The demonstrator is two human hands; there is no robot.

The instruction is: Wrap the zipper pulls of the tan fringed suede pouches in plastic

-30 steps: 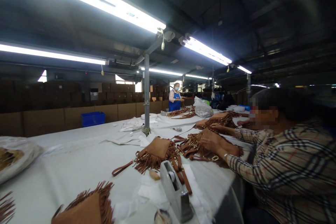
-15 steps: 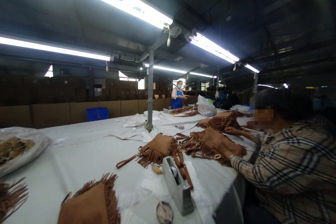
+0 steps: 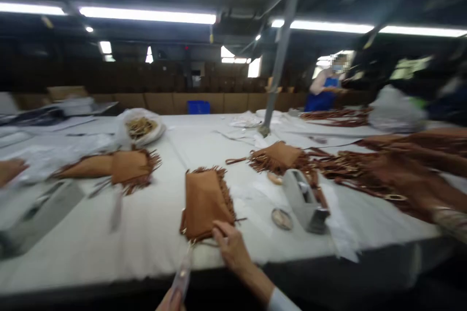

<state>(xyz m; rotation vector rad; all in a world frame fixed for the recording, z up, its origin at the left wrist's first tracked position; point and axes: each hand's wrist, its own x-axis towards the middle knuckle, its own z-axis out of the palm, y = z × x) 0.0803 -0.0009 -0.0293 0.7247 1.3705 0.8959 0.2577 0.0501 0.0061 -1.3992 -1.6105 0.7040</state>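
Observation:
A brown fringed leather bag lies on the white-covered table in front of me, its fringe along the top and right. My right hand has its fingers closed at the bag's lower right corner. Low in the view, my left hand grips a slim tool with a pale handle. The tool's thin tip points up at the metal ring by the bag's lower edge; blur hides its exact kind and whether it touches. Most of my left hand is cut off by the bottom edge.
A grey tape dispenser and a small round dish stand to the right. More fringed bags lie left and right. Another dispenser is at left. A metal post rises from the table. Co-workers' hands show at both sides.
My view has swung left and down. Both my hands have come into view, the right at the nearest bag and the left with the pale-handled tool.

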